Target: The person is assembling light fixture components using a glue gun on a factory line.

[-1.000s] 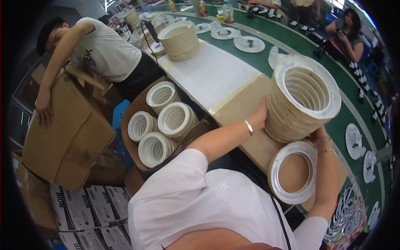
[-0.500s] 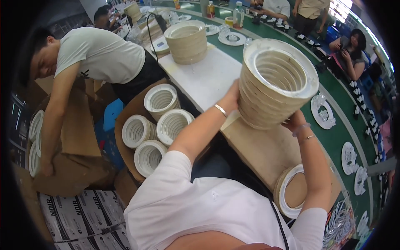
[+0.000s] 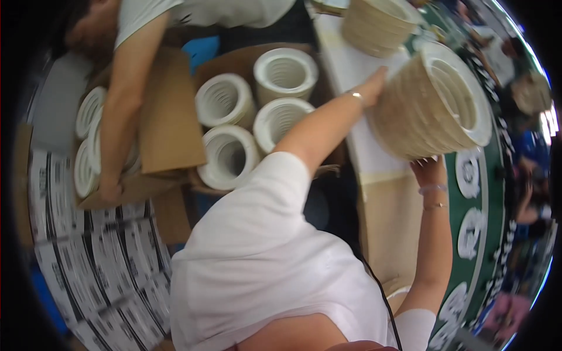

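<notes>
Left hand [image 3: 374,82] flat against the far side of a tall stack of tape rolls [image 3: 433,105], fingers spread on it. Right hand [image 3: 427,169] props the stack from below, fingertips hidden under it. Stack tilted, lifted over the white tabletop [image 3: 351,64], beside the green conveyor belt [image 3: 489,205]. Second stack [image 3: 377,23] behind, top cut off. Four white roll stacks [image 3: 252,111] stand in an open cardboard box [image 3: 234,58]. Another person's arm [image 3: 120,111] presses a box flap [image 3: 170,128]; more rolls [image 3: 88,140] partly hidden beneath it.
</notes>
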`<state>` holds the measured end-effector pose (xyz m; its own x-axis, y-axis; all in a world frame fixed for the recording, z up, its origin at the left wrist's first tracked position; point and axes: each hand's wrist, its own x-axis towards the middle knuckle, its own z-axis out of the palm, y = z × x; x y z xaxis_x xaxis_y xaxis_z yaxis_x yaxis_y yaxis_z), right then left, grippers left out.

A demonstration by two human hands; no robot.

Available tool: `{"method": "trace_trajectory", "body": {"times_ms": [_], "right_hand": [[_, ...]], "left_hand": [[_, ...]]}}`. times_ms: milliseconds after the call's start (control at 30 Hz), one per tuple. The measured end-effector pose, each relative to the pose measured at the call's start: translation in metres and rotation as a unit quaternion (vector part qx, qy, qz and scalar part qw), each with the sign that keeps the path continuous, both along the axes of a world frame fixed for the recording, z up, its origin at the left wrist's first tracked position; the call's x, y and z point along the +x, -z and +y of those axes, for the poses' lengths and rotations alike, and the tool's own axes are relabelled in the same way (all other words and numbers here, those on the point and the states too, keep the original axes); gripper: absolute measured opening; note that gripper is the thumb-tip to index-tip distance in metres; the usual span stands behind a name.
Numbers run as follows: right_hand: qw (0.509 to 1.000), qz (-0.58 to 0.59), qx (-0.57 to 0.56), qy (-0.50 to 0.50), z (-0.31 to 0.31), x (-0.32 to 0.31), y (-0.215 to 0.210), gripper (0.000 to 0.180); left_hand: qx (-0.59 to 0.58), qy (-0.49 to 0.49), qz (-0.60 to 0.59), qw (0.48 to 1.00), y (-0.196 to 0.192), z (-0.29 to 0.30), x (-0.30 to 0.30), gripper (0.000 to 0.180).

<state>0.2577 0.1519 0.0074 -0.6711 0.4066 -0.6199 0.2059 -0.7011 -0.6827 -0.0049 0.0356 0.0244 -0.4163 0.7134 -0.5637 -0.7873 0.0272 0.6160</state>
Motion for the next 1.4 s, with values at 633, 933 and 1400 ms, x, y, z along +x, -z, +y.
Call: {"method": "trace_trajectory", "body": {"times_ms": [633,933,1400], "right_hand": [[0.987,-0.053,0.148,0.041,-0.038,-0.036,-0.095,0.065],[0.972,-0.048,0.224,0.058,-0.084,0.043,-0.145,0.042],[0.934,-0.078,0.345,0.044,-0.153,0.140,-0.196,0.045]], "left_hand": [[-0.202,-0.032,0.816,0.540,-0.078,-0.330,0.101,0.036],[-0.373,0.034,0.766,0.523,-0.036,-0.477,0.130,0.041],[-0.482,0.141,0.290,0.815,0.041,-0.553,0.242,0.022]]}}
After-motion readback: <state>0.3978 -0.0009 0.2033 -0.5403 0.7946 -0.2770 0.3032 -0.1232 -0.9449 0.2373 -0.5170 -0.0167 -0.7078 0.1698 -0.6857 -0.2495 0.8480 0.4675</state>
